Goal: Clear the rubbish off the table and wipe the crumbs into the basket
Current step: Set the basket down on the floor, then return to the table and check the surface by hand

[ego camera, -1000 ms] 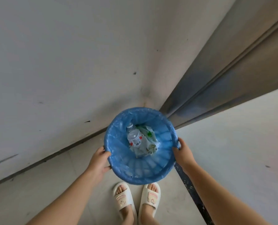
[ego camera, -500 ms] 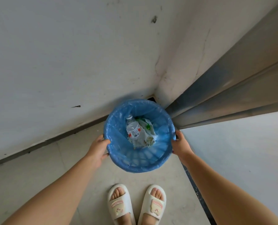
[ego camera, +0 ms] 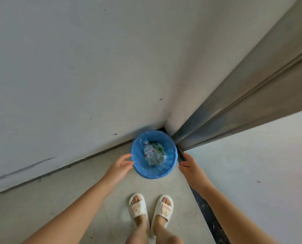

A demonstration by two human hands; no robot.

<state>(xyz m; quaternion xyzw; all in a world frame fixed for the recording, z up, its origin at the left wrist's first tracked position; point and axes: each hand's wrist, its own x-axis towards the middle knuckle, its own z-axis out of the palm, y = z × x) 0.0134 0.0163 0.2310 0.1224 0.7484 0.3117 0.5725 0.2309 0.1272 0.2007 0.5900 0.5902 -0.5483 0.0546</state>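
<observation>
Two hands flank the basket [ego camera: 153, 154], which sits on the floor [ego camera: 58, 196] tucked into the corner where the wall [ego camera: 76, 76] meets the door frame [ego camera: 234, 106], out of the walkway by the look of it. On the left, the left hand [ego camera: 119, 167] hovers at the rim, fingers [ego camera: 124, 158] spread and loosely curved, holding nothing, the tips at most just touching the liner. Centre, the blue bag [ego camera: 139, 166] lines the basket, and inside lie a clear plastic bottle [ego camera: 148, 152] and a crumpled wrapper [ego camera: 158, 154]. On the right, the right hand [ego camera: 190, 166] is just clear of the rim, fingers relaxed and empty. Slippers [ego camera: 150, 208] stand below.
</observation>
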